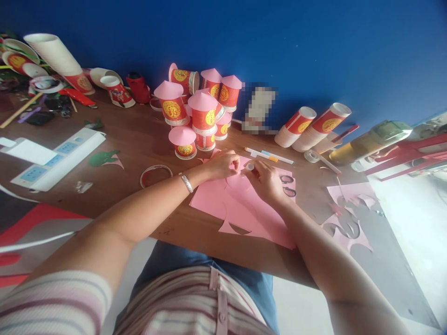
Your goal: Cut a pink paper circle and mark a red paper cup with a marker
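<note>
My right hand (266,182) is closed around a small whitish roll of tape (249,166), held between thumb and fingers. Just left of it, my left hand (223,165) is pinched shut, its fingertips close to the roll; whatever they grip is too small to make out. Both hands are above pink paper sheets (209,201) with curved cut edges. Black scissor handles (287,185) show beside my right wrist. Behind my hands stand several red paper cups with pink cone tops (203,111), stacked in a cluster. Two markers (268,155) lie between the paper and the wall.
Stacked paper cups (323,125) and another tape roll (312,156) stand at the back right, near a gold bottle (366,142). Pink paper scraps (352,232) lie right. A power strip (59,158), green cutout (101,158) and white ring (156,167) are left.
</note>
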`<state>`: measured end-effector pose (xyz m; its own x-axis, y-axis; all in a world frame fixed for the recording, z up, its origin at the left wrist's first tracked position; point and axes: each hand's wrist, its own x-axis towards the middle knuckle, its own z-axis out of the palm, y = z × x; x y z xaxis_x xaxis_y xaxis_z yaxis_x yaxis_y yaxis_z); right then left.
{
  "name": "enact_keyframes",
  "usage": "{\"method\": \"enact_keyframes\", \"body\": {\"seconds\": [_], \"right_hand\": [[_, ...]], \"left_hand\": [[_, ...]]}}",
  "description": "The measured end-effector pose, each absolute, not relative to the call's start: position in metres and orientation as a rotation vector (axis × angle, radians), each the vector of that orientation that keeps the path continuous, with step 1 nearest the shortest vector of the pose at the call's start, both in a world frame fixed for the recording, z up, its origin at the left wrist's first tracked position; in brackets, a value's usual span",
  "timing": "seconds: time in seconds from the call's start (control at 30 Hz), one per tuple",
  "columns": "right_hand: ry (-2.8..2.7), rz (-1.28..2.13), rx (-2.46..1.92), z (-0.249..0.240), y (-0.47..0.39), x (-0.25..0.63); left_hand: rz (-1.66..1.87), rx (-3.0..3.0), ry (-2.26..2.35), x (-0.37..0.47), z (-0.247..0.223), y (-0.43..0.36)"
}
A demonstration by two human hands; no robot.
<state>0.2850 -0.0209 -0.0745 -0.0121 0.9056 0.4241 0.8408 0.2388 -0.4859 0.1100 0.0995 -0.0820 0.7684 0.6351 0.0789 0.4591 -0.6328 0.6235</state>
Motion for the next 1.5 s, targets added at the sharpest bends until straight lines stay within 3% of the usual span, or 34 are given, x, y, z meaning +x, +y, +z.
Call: {"method": "enact_keyframes", "body": {"seconds": [0.87,1.03,1.2,1.5], "right_hand": [[-1.759,0.052,-1.681,-0.071,-0.016,0.312],[-1.214,0.338,-1.356,-0.062,-0.018,0.311],[-1.047,0.689,-1.224,-0.069,-0.011,0.308],[-1.133,0.706,-1.287,-0.076,-0.014,0.305]], "left_hand": [[0.362,2.391,0.834,0.112,-0.079,0.099],[0.365,2.363,0.827,0.111,-0.079,0.099],[0.348,2.393,0.817,0.112,-0.081,0.102],[0.329,2.411,0.823,0.112,-0.072,0.099]]}}
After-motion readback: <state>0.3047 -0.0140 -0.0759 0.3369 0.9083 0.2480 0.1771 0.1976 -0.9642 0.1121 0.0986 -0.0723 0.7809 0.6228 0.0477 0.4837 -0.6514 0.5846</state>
